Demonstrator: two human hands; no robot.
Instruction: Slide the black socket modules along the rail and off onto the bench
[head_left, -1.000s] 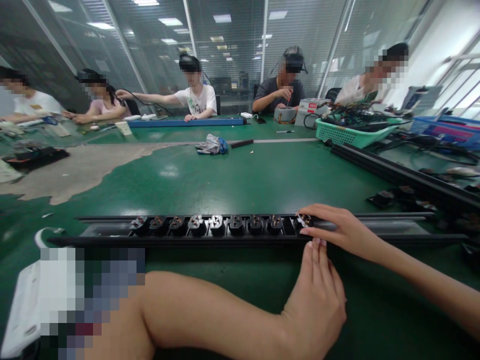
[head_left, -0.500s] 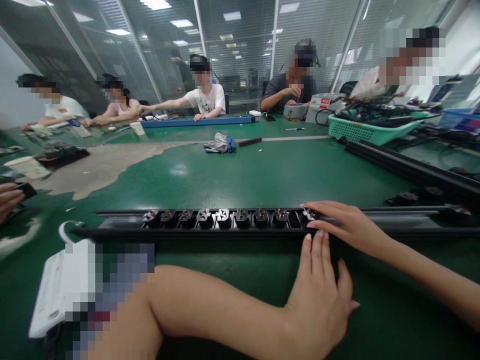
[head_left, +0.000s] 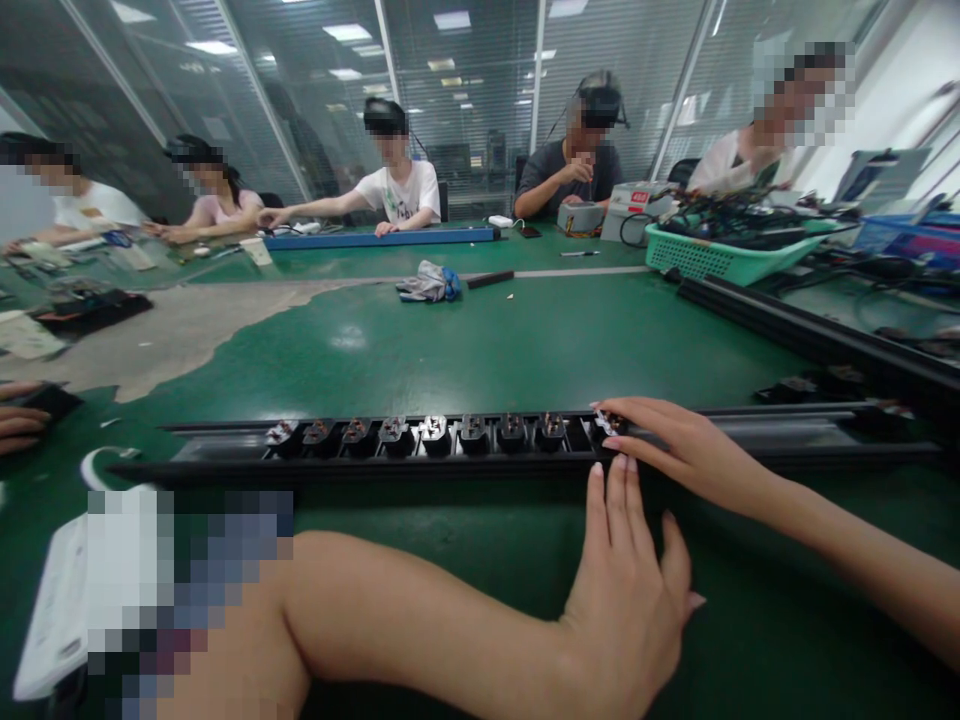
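One left hand [head_left: 630,600] is at near centre, palm over the green desk [head_left: 480,360], grip apart: thumb spread off to the right, other fingers held close, tips at the near wall of a long black rail [head_left: 420,470]; contact can't be told. White box-like device [head_left: 52,615] with cable, near left, partly pixelated. Right hand [head_left: 694,445] comes in from the right, grip clamped on the end module [head_left: 609,424], thumb on near side, fingers on far side. Rail runs left to right across the desk. Eight black modules [head_left: 475,435] with metal parts sit inside it in a row, left of the end module. Another person's hand [head_left: 19,415] at left edge, on a dark piece [head_left: 56,402]. More black parts [head_left: 795,388] past the rail on the right, beside a second black rail [head_left: 810,325] lying slanted. Farther: grey-blue cloth item [head_left: 431,283] near a short dark strip [head_left: 491,280]; green basket [head_left: 697,257] of cables, right; blue bar [head_left: 379,239]. Five people at far side, boxes [head_left: 626,213] by the basket.
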